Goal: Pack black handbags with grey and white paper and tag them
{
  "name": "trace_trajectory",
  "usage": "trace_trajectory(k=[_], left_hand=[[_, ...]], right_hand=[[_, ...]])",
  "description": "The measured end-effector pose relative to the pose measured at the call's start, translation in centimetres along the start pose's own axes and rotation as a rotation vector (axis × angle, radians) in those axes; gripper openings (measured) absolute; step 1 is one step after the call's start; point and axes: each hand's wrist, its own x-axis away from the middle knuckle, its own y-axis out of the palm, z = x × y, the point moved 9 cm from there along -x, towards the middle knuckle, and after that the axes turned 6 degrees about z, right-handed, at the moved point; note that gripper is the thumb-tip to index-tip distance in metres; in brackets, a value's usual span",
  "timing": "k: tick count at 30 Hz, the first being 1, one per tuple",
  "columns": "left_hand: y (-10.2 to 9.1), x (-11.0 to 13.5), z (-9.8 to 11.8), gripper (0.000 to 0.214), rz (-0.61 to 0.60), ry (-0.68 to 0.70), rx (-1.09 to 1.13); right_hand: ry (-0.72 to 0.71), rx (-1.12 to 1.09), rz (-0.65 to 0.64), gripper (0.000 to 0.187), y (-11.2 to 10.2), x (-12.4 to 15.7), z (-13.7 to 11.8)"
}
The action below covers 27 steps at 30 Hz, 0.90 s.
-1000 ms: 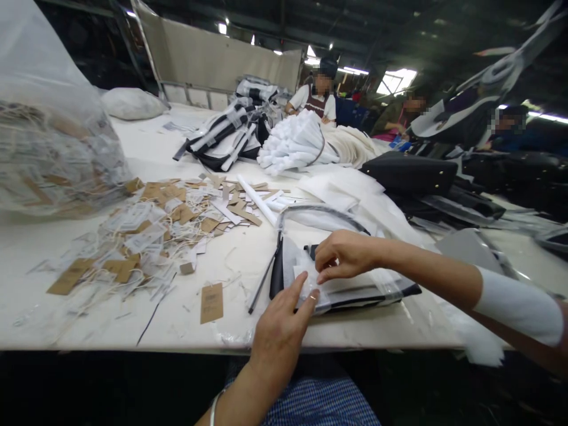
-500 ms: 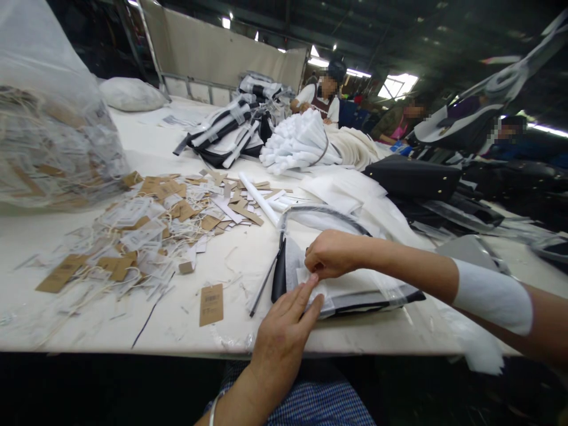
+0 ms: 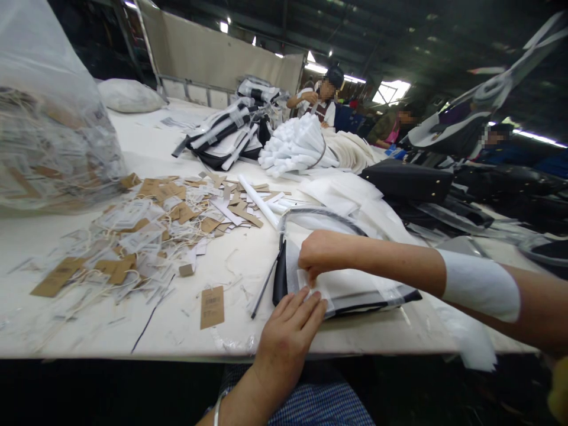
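A black and grey bag (image 3: 279,281) lies on the table in front of me, its looped handle (image 3: 319,212) wrapped in clear film. White sheet material (image 3: 355,288) covers most of its upper face. My left hand (image 3: 288,325) rests flat on the bag's near left part, fingers stretched out. Just beyond those fingertips, my right hand (image 3: 326,254) is closed with its fingers pointing down at the white material. What it pinches, if anything, is hidden. A thin dark strip (image 3: 265,284) lies along the bag's left side, and a brown tag (image 3: 212,307) lies farther left.
Loose tags with strings (image 3: 151,219) spread across the left of the table, beside a large clear bag of tags (image 3: 57,148). White rolls (image 3: 293,145), wrapped bags (image 3: 222,133) and white sheets (image 3: 346,192) lie behind. Black bags (image 3: 408,177) are piled right. A co-worker (image 3: 326,100) is across the table.
My right hand has shifted slightly left, its fingers now pointing more downward. My left fingers have drawn closer together on the bag. The co-worker across the table has raised an arm.
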Motion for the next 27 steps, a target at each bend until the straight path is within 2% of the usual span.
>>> trace_trajectory(k=[5,10,18,22,27], left_hand=[[0.1,-0.1,0.0,0.040,-0.002,-0.007,0.013],[0.1,0.0,-0.1,0.042,-0.003,-0.026,0.020],[0.3,-0.1,-0.4,0.042,-0.023,-0.042,0.001],[0.2,-0.2,-0.5,0.041,-0.015,-0.041,-0.015],[0.2,-0.2,-0.6,0.040,-0.021,-0.044,-0.018]], right_hand=[[0.021,0.028,-0.111,0.029,-0.4,-0.9,-0.3],[-0.002,0.011,-0.115,0.031,-0.1,-1.3,0.0],[0.060,-0.046,-0.077,0.031,0.2,-0.9,1.8],[0.101,-0.053,-0.105,0.032,0.0,-0.6,2.1],[0.083,-0.080,-0.100,0.030,0.2,-0.9,2.2]])
